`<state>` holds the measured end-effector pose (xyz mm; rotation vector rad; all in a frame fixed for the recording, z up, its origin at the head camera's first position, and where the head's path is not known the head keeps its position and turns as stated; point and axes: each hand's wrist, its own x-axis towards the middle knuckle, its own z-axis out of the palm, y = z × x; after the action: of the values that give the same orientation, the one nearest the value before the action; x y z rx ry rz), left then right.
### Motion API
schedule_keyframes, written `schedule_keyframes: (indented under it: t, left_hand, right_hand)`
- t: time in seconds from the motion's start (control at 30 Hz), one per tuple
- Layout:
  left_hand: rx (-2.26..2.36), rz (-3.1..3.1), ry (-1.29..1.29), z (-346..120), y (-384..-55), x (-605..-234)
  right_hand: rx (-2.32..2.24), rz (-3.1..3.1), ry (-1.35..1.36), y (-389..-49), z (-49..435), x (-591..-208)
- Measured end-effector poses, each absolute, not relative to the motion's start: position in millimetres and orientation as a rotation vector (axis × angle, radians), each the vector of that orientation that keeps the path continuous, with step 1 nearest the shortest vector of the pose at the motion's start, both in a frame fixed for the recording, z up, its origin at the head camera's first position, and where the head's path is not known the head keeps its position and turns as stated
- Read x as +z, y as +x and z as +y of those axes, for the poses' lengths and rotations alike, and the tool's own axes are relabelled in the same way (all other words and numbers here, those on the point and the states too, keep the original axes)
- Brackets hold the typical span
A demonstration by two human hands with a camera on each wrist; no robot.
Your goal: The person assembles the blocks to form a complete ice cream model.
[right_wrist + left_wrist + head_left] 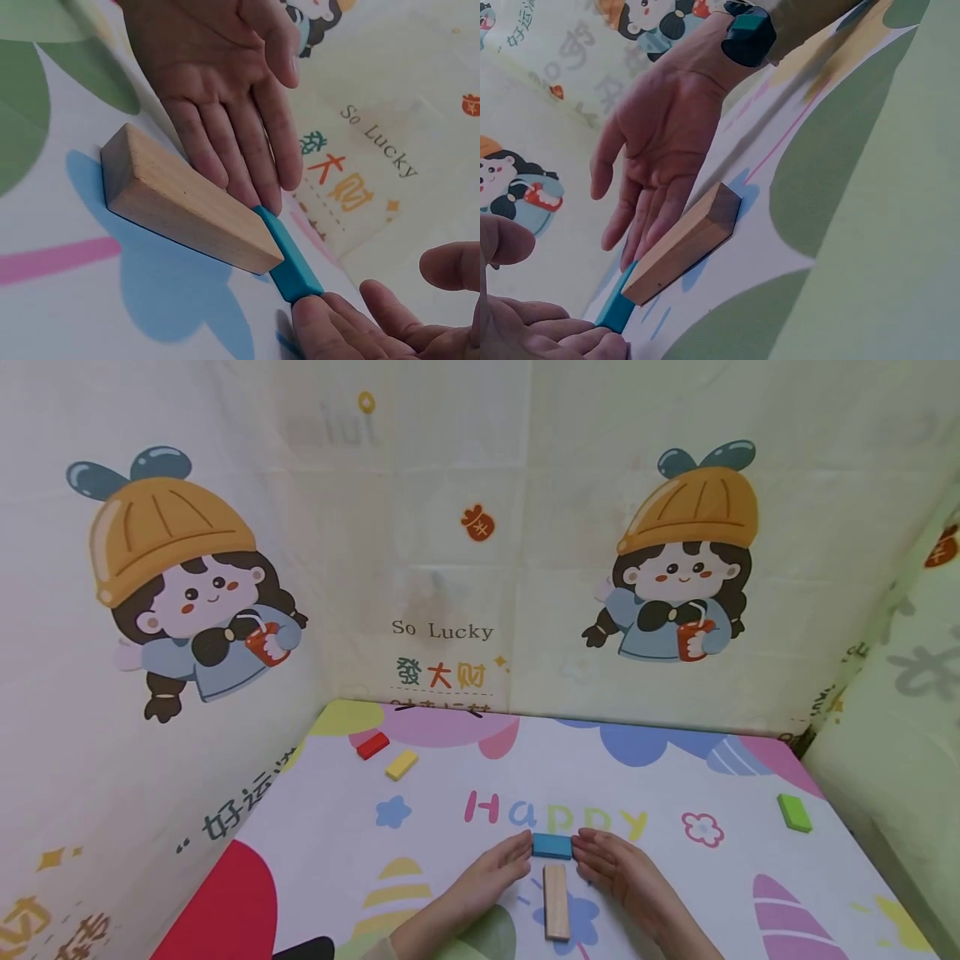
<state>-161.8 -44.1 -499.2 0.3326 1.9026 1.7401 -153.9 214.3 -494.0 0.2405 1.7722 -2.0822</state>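
A blue block (pixel 552 845) lies crosswise on the printed mat, at the far end of a plain wooden block (pixel 556 900), so the two form a T. My left hand (pixel 508 860) touches the blue block's left end with straight fingers. My right hand (pixel 597 853) touches its right end the same way. In the left wrist view the right hand (pixel 656 161) lies flat beside the wooden block (pixel 682 244), with the blue block (pixel 617 307) at its fingertips. The right wrist view shows the left hand (pixel 232 112) palm-in against the blue block (pixel 294 266) and the wooden block (pixel 187 201).
A red block (pixel 372 745) and a yellow block (pixel 401 764) lie at the mat's far left corner. A green block (pixel 794 812) lies near the right edge. Cartoon-printed cloth walls (pixel 450 568) close in the mat on the left, back and right.
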Motion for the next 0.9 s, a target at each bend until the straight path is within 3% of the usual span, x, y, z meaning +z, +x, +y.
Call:
schedule_keyframes:
  t: [0.9]
  left_hand:
    - [1.638, 1.921, 0.347, -42.7, -145.4, -504.5]
  right_hand:
    - [-2.065, 1.704, 0.246, -137.3, 220.5, -497.7]
